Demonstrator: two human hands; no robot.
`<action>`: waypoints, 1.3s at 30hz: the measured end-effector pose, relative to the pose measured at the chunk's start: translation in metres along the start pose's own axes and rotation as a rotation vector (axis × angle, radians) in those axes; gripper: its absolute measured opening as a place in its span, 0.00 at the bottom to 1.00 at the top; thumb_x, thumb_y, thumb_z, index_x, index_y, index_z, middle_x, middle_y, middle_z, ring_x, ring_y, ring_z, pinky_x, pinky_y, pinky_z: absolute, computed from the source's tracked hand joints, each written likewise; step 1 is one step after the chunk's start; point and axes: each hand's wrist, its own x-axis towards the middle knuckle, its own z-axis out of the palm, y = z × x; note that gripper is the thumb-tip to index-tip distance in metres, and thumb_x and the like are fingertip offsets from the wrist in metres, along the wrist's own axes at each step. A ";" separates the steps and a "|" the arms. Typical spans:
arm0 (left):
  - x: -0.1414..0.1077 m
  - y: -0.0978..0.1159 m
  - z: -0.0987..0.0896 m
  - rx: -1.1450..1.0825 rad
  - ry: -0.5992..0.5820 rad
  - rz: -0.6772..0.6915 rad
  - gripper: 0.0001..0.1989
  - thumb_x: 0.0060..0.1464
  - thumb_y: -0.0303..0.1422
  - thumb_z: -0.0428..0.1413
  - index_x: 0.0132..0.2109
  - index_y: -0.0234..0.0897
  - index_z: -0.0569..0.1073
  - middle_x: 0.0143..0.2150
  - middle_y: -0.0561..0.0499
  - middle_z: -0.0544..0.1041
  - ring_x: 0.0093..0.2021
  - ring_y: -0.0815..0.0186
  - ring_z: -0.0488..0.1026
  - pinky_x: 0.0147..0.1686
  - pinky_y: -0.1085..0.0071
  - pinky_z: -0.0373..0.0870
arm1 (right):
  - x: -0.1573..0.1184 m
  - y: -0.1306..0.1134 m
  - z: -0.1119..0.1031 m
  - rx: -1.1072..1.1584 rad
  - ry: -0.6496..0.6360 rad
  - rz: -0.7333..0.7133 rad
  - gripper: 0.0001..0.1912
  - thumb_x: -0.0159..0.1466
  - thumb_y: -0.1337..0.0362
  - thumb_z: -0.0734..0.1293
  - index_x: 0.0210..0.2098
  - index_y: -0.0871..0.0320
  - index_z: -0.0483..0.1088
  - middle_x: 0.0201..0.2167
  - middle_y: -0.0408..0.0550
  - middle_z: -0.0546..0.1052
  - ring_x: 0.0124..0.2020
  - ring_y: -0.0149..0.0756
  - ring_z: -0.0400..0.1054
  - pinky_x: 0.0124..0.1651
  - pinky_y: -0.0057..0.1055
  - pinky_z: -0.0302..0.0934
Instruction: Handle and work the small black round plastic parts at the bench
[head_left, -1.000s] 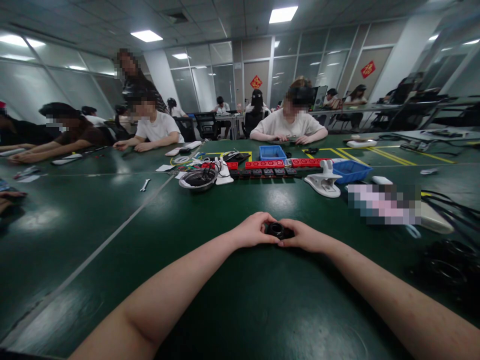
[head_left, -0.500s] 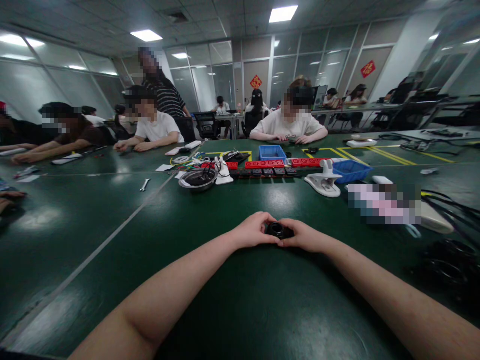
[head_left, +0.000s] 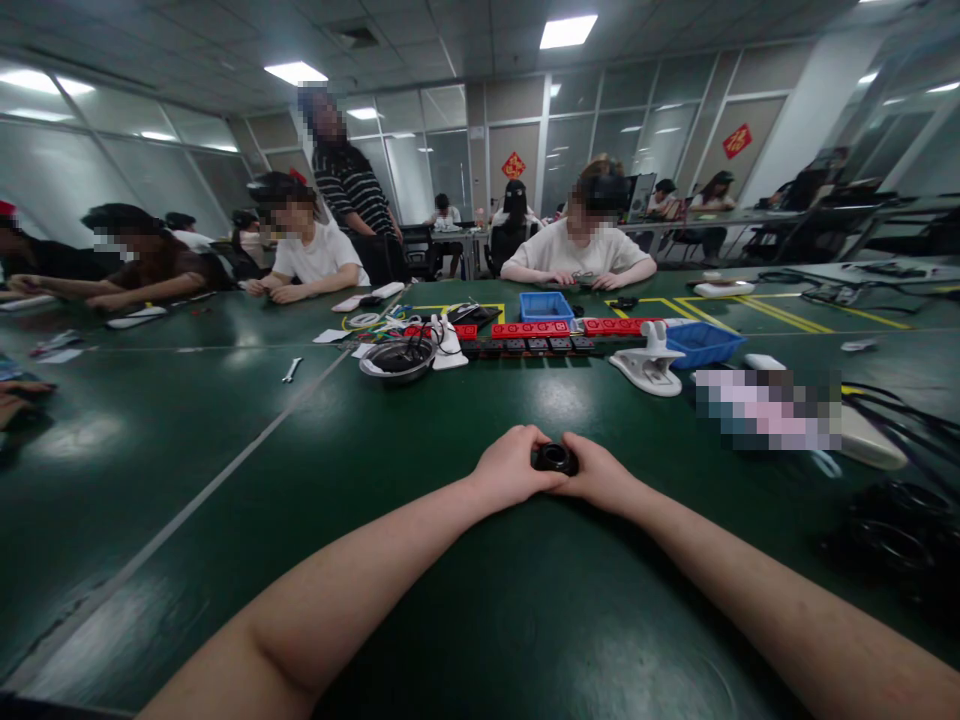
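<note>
Both my hands are closed round a small round black part with a ring-shaped top, low over the green table. My left hand grips its left side, fingers curled behind and thumb along the near side. On the opposite side my right hand holds it, with the thumb near the left thumb. The ring's opening faces up toward me. Its underside and the far fingertips are hidden, and I cannot tell whether it touches the tabletop.
Farther back lie red power strips, a metal bowl, a white clip stand and blue trays. A wrench lies left. Dark ring-shaped parts and cables are at right. People sit across the table.
My right hand has turned slightly around the black part, and its fingers have shifted, showing more of the ring. Behind the table, the standing person has moved right.
</note>
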 end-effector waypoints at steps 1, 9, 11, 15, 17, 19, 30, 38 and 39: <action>0.000 0.000 0.001 0.003 0.018 -0.012 0.21 0.35 0.42 0.57 0.37 0.36 0.66 0.34 0.51 0.65 0.33 0.66 0.64 0.29 0.73 0.60 | -0.001 -0.002 0.003 -0.039 0.035 0.021 0.18 0.43 0.55 0.67 0.24 0.58 0.56 0.22 0.41 0.63 0.24 0.30 0.57 0.23 0.24 0.47; 0.003 -0.005 -0.004 0.005 -0.011 0.094 0.19 0.38 0.42 0.56 0.37 0.36 0.65 0.34 0.51 0.65 0.32 0.67 0.64 0.30 0.73 0.61 | -0.002 -0.005 -0.002 0.017 -0.013 -0.093 0.21 0.44 0.57 0.68 0.36 0.60 0.62 0.32 0.48 0.68 0.33 0.37 0.62 0.32 0.29 0.53; 0.004 -0.006 -0.008 -0.006 -0.057 0.141 0.19 0.38 0.42 0.56 0.37 0.36 0.65 0.34 0.52 0.65 0.32 0.67 0.64 0.30 0.73 0.60 | -0.001 -0.001 -0.011 0.120 -0.126 -0.166 0.21 0.46 0.59 0.67 0.38 0.60 0.63 0.34 0.47 0.68 0.34 0.37 0.62 0.34 0.30 0.55; 0.006 -0.008 -0.012 -0.031 -0.107 0.171 0.20 0.38 0.42 0.56 0.39 0.36 0.66 0.33 0.52 0.65 0.31 0.68 0.63 0.29 0.74 0.60 | 0.001 0.003 -0.024 0.327 -0.322 -0.190 0.18 0.49 0.64 0.65 0.40 0.61 0.63 0.34 0.46 0.69 0.34 0.35 0.62 0.35 0.29 0.56; 0.006 -0.009 -0.013 -0.045 -0.125 0.178 0.20 0.38 0.42 0.56 0.39 0.36 0.66 0.33 0.52 0.65 0.31 0.69 0.63 0.29 0.74 0.60 | 0.001 0.003 -0.027 0.375 -0.364 -0.177 0.18 0.50 0.66 0.64 0.40 0.62 0.63 0.34 0.46 0.69 0.34 0.34 0.62 0.36 0.29 0.56; 0.006 -0.010 -0.013 -0.054 -0.139 0.187 0.20 0.39 0.42 0.56 0.40 0.36 0.65 0.34 0.52 0.65 0.30 0.69 0.63 0.29 0.74 0.60 | 0.001 0.004 -0.027 0.380 -0.374 -0.166 0.17 0.50 0.67 0.64 0.39 0.62 0.63 0.33 0.45 0.69 0.34 0.34 0.62 0.35 0.29 0.56; 0.005 -0.009 -0.012 -0.055 -0.130 0.177 0.21 0.38 0.41 0.56 0.40 0.36 0.65 0.33 0.52 0.65 0.30 0.69 0.63 0.28 0.74 0.60 | 0.001 0.003 -0.026 0.395 -0.373 -0.120 0.16 0.49 0.66 0.65 0.38 0.63 0.64 0.31 0.45 0.69 0.32 0.34 0.62 0.34 0.29 0.56; 0.003 -0.004 -0.013 -0.032 -0.123 0.148 0.20 0.38 0.41 0.56 0.39 0.36 0.66 0.33 0.52 0.65 0.30 0.69 0.64 0.28 0.74 0.60 | 0.003 0.003 -0.026 0.366 -0.354 -0.118 0.16 0.48 0.65 0.65 0.37 0.63 0.64 0.30 0.44 0.68 0.31 0.33 0.62 0.33 0.28 0.56; 0.003 -0.003 -0.013 -0.029 -0.120 0.149 0.20 0.38 0.41 0.56 0.39 0.36 0.66 0.33 0.52 0.65 0.30 0.69 0.64 0.28 0.74 0.60 | 0.003 0.003 -0.026 0.366 -0.358 -0.117 0.16 0.48 0.65 0.65 0.36 0.62 0.64 0.30 0.44 0.68 0.31 0.33 0.62 0.33 0.28 0.56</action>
